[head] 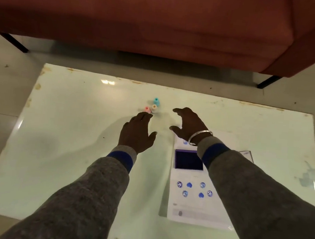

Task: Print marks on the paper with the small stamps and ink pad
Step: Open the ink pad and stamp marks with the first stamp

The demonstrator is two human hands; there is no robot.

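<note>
Reaching: both hands stretch forward over the pale glossy worktop (60, 130), neither one gripping anything.
Left hand: the left hand (137, 132) is spread palm down with loose fingers, its fingertips just beside the pink stamp; whether they touch it cannot be told.
Right hand: the right hand (187, 125) is cupped and unclenched, thumb apart from the curled fingers, to the right of the stamps and clear of them; a metal bangle (200, 137) circles its wrist.
Stamps: 3 small stamps stand upright in a tight cluster beyond the left hand: a pink stamp (147, 109), a cream stamp (154, 108) just beside it, and a blue stamp (156, 101) behind them.
Ink pad: the ink pad (188, 160), dark blue and uncovered, lies on the paper near the right forearm.
Paper: the white paper (193, 206) lies flat at the right of the worktop, partly under the right sleeve.
Marks: 6 blue marks (189, 184) sit on the paper nearer the person than the pad, 4 round faces and 2 solid shapes; another mark peeks out by the wrist.
Sleeves: grey knit sleeves (89, 189) with blue cuff bands.
Background: a reddish-brown sofa (161, 20) on dark legs stands beyond the worktop.
</note>
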